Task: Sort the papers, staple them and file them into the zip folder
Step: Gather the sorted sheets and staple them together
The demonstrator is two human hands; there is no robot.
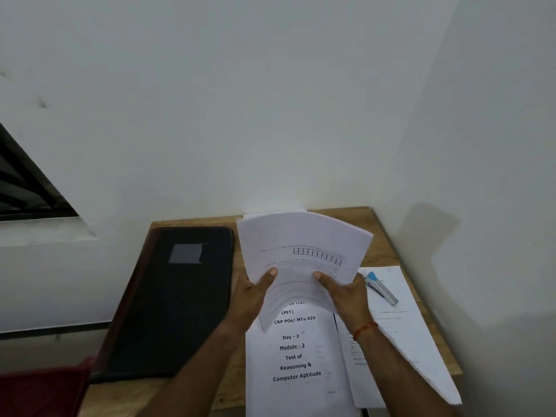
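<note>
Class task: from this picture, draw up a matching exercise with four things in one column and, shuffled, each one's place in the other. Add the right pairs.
1. zip folder
2. stapler
3. paper sheaf
4. title page

a. lying on a sheet, right side
b. held up, bowed
c. flat at the left of the table
d. flat in the middle, print facing up

Pairs: 1-c, 2-a, 3-b, 4-d
</note>
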